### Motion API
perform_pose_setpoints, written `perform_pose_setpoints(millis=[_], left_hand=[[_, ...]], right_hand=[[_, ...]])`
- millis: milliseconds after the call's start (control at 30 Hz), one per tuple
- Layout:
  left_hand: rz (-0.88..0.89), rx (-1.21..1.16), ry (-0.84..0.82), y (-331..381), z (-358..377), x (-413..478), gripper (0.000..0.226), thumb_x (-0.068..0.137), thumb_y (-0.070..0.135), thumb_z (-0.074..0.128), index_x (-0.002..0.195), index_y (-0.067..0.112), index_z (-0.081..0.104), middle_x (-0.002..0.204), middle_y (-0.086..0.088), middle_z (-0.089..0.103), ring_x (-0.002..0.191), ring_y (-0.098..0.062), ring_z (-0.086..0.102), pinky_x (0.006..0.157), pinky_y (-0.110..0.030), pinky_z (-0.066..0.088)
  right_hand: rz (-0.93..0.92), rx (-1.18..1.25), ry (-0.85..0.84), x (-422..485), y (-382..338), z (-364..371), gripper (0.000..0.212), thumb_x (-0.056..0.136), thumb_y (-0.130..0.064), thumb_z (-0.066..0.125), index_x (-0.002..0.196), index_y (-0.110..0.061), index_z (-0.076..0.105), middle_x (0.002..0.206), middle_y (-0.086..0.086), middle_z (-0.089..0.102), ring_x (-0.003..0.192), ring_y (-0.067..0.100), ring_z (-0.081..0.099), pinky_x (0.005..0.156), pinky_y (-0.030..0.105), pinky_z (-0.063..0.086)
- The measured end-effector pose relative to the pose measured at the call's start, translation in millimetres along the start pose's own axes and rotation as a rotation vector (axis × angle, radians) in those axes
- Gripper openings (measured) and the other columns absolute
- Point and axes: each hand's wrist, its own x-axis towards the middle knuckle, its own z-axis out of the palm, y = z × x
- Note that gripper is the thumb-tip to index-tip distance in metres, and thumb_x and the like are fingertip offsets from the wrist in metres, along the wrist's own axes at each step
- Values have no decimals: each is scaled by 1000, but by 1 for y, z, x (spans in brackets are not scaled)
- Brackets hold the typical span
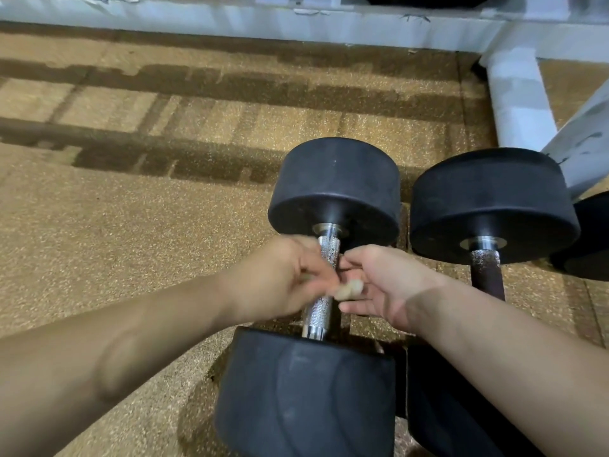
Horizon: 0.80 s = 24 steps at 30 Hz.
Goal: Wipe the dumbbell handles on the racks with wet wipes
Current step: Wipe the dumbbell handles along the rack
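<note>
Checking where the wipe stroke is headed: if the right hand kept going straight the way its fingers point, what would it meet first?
The right hand points leftward at the knurled chrome handle of the nearer dumbbell; its fingertips look already at it. Just beyond is the left hand. Blur hides exact contact.

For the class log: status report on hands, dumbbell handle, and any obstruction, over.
Left hand and right hand both at the chrome handle, grip blurred. Small pale wad between fingers, likely the wipe. Second dumbbell alongside, not blocking.
</note>
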Motion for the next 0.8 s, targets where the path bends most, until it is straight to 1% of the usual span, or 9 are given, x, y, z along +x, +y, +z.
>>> perform_pose_setpoints(millis=[100,200,267,333,400,433,600,733,800], left_hand=[[68,337,297,-12,8,18,10,91,22,73,97,22,81,75,11,45,65,-10,49,58,-26,46],[14,268,364,-16,17,13,8,92,23,74,96,25,81,75,9,50,65,-9,51,62,-22,44],[-90,-9,231,-13,12,0,5,91,20,78,91,23,82,72,7,61,66,-9,59,66,-21,47],[-244,-319,-55,-7,1,-12,5,87,14,81,93,14,82,76,5,74,70,-15,68,69,-26,54],[-354,-407,-295,-4,-7,-21,14,84,11,83,97,9,82,89,-2,80,82,-19,74,79,-28,59],[-359,-396,-337,-5,-8,-21,15,83,9,83,98,8,82,91,-6,80,85,-20,74,81,-30,60],[-303,-497,-18,-9,-3,-16,7,86,9,80,93,8,81,81,-20,74,66,-23,62,66,-36,54],[-340,-494,-258,-12,-1,-27,12,83,8,83,94,8,82,87,-12,78,77,-19,70,73,-27,56],[-366,-491,-247,-15,-6,-24,8,88,8,78,95,9,81,86,-19,76,75,-24,71,69,-31,57]], right_hand=[[12,-19,11,-1,1,2,28,102,-26,53,112,-5,69,97,11,73,77,23,70,60,34,58],[12,-20,17,-4,-1,2,26,101,-25,53,103,-6,71,95,13,72,77,24,70,60,34,59],[11,-14,16,-6,-3,0,22,98,-19,53,93,-7,71,96,15,74,76,25,69,63,34,60],[18,-13,15,-8,-3,-2,22,100,-20,51,102,-6,68,103,16,74,79,26,70,65,35,60],[35,-25,10,-7,-1,1,27,103,-23,49,115,-5,65,110,16,72,84,26,70,66,36,59],[42,-29,2,-7,0,2,30,104,-24,48,118,-4,65,113,16,72,84,25,69,67,36,58],[50,-19,-17,-1,3,8,34,104,-26,47,121,-5,67,98,12,75,82,26,72,63,33,57],[57,-28,-58,0,2,7,34,106,-28,44,119,-5,65,109,15,72,88,26,71,70,35,58],[61,-42,-60,-1,2,6,29,106,-29,44,107,-9,66,103,13,73,86,23,70,74,35,57]])
